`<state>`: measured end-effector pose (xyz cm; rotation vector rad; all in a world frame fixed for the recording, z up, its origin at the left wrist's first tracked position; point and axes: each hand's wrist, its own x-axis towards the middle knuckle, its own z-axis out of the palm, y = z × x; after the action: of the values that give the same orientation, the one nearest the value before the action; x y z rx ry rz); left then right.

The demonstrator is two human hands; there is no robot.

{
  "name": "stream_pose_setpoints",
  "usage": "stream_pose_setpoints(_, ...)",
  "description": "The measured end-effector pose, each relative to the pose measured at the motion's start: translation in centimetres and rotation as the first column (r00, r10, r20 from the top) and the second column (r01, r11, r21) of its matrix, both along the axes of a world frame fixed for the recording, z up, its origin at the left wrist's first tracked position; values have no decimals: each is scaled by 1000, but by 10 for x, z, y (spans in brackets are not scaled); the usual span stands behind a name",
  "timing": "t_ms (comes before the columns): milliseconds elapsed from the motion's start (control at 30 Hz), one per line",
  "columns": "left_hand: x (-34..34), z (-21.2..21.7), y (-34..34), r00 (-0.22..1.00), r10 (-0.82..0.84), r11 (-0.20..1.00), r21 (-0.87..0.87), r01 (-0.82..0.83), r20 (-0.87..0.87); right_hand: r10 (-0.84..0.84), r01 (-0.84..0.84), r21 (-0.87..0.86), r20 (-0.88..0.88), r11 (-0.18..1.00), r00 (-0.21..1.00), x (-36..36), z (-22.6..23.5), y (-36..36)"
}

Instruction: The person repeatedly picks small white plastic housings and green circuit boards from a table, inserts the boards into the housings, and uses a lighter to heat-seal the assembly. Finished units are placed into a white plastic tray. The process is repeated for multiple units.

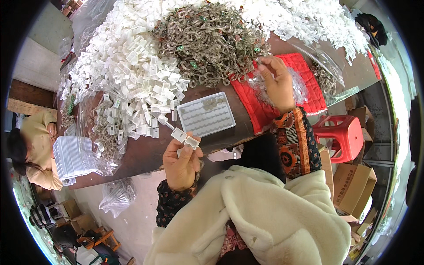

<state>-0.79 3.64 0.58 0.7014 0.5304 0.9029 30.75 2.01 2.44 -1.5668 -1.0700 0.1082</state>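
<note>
In my left hand [180,167] small open-topped white plastic casings [191,142] are gripped between thumb and fingers. My right hand [279,84] reaches over the red quilted cloth [309,73], its thumb and forefinger pinched together at the right edge of a heap of coiled clear cables [207,44]. What sits in that pinch is too small to make out. Between my hands on the table lies a white tray [205,126] with rows of round pockets. Small grey discs [213,103] fill some pockets at its far side.
A large pile of loose white casings [128,57] covers the table's far left. Clear plastic bags [296,86] lie on the red cloth. Stacked white trays [75,154] stand at the left, near another person [42,141]. A red stool [340,137] and cardboard boxes [353,187] are at the right.
</note>
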Motion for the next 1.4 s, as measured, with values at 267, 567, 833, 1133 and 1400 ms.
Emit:
stream_pose_setpoints(267,24,22,-13,999,28,999,43,-26,-44,266,-278,22,-360,960,894,-65,53,-35)
stream_pose_setpoints(567,18,30,-26,990,109,968,236,-86,-85,447,-461,-14,-218,887,867,-139,55,-65)
stream_pose_setpoints(833,7,30,-29,963,174,927,364,-89,-207,471,-488,-60,-182,871,863,-148,56,-67)
stream_pose_setpoints(1133,-4,23,-24,976,174,899,426,-104,-130,556,-591,-18,-318,806,768,-153,48,-68)
stream_pose_setpoints(1400,11,21,-39,927,352,878,388,-280,-129,479,-521,-65,-310,851,821,-166,43,-66)
